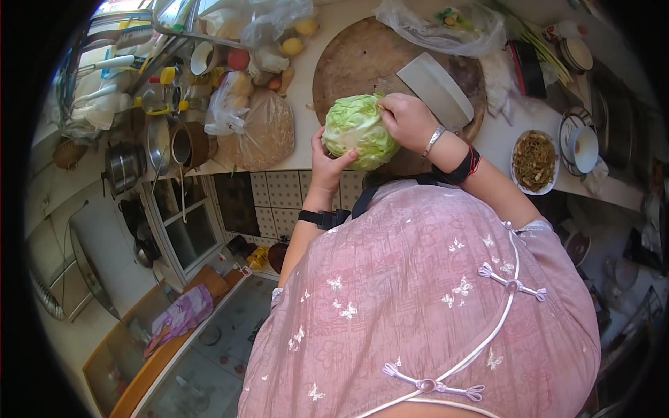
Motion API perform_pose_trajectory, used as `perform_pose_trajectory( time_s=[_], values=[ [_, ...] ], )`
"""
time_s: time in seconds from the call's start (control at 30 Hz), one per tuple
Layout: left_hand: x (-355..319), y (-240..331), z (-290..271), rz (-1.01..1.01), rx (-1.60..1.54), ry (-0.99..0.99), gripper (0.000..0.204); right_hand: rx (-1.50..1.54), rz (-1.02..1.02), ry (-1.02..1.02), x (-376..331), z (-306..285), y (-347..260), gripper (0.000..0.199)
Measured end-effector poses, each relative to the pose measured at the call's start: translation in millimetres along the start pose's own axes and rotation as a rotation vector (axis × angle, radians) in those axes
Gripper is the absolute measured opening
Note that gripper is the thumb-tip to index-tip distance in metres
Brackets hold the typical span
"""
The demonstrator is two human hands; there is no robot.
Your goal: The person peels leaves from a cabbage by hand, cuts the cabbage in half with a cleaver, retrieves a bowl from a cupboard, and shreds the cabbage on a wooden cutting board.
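A pale green head of cabbage (pixel 354 131) is held up in front of me, over the near left edge of a round wooden chopping board (pixel 352 59). My left hand (pixel 329 161) cups it from the left and below, thumb across its near side. At its upper right, my right hand (pixel 406 120) has its fingers closed on the outer leaves; the fingertips are partly hidden. A wide cleaver (pixel 435 89) lies flat on the board, just beyond my right hand.
Left on the counter are a bag of brown grains (pixel 263 132), pots (pixel 187 143) and bagged produce. A plastic bag (pixel 446 28) overlaps the board's far edge. To the right stand a plate of cooked food (pixel 534 161), a white bowl (pixel 584 149) and green onions (pixel 540 45).
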State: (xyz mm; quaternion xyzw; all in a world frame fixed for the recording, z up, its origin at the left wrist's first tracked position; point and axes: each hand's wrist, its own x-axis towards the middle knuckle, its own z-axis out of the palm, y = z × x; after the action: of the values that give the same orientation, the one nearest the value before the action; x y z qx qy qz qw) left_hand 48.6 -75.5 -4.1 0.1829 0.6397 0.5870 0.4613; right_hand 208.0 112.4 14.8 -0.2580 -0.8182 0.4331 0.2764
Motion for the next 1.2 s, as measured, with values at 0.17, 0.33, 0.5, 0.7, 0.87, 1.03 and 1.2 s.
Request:
perform_pose_trajectory(
  time_s=[0.17,0.33,0.5,0.7,0.87,1.03,1.2],
  values=[
    [-2,-8,6,0.095,0.124,0.004,0.099,-0.289,0.287,-0.223,9,-4,-18,0.019],
    [-3,-7,15,0.184,0.334,0.028,0.104,-0.211,0.424,-0.33,12,-20,2,0.021],
    [-2,-2,23,0.223,0.465,0.044,0.103,-0.252,0.478,-0.338,10,-20,8,0.02],
    [-3,6,26,0.221,0.467,0.048,0.102,0.162,0.66,-0.342,-5,-28,45,0.014],
    [-2,3,24,0.237,0.471,0.041,0.1,0.414,0.384,-0.083,-8,-32,43,0.014],
    [-4,6,28,0.225,0.479,0.051,0.102,-0.124,-0.287,-0.163,-3,-34,12,0.015],
    [-4,5,27,0.209,0.52,0.074,0.103,-0.323,-0.367,-0.23,-2,-28,10,0.015]
  ],
)
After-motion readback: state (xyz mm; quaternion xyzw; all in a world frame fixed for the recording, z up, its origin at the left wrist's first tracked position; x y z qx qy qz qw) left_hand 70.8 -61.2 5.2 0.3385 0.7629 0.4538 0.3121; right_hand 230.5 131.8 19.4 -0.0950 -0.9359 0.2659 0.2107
